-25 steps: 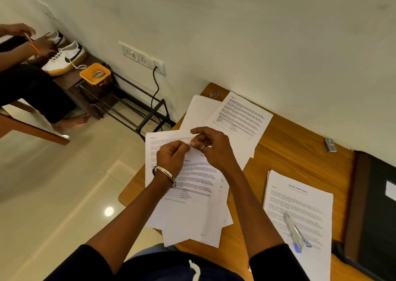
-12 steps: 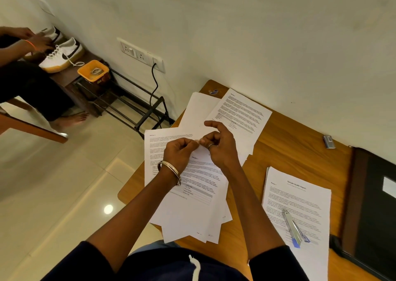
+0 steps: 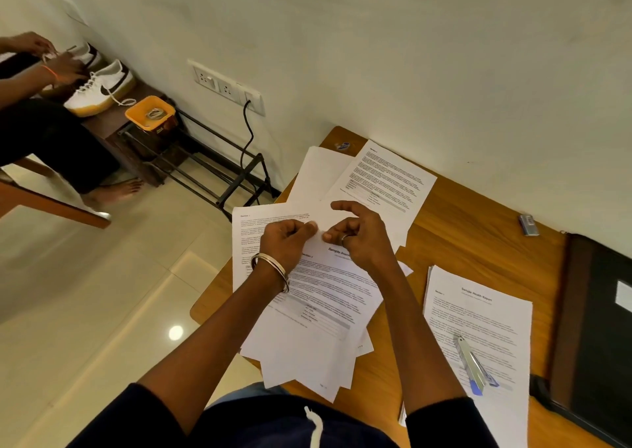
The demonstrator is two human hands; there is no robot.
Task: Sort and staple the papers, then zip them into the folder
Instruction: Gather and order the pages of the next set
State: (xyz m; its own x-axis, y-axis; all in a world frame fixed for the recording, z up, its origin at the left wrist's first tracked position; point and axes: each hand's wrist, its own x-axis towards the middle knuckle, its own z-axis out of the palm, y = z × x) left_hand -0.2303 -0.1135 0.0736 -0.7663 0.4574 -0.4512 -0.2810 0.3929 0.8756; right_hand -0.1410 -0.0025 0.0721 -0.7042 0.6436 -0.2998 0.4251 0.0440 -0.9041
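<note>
A loose, fanned stack of printed papers (image 3: 325, 314) lies on the wooden table (image 3: 455, 228) in front of me. My left hand (image 3: 289, 242) and my right hand (image 3: 360, 239) meet at the stack's top edge. Each pinches the top sheet between thumb and curled fingers, while the right index finger sticks out above. A second pile (image 3: 478, 324) lies to the right with a silver-and-blue stapler (image 3: 473, 367) on it. Two more sheets (image 3: 383, 180) lie at the back. The black zip folder (image 3: 602, 328) lies at the far right.
A small silver box (image 3: 528, 225) sits by the wall. The table's left edge drops to a tiled floor. Beyond it stand a black shoe rack (image 3: 219, 174), an orange tub (image 3: 150, 114) and a wall socket with a cable (image 3: 248, 129). Another person (image 3: 44, 129) handles white shoes at far left.
Both hands stay at the stack's top edge and have drawn slightly apart. The right index finger has lifted and straightened. The top sheet's title now shows between the hands.
</note>
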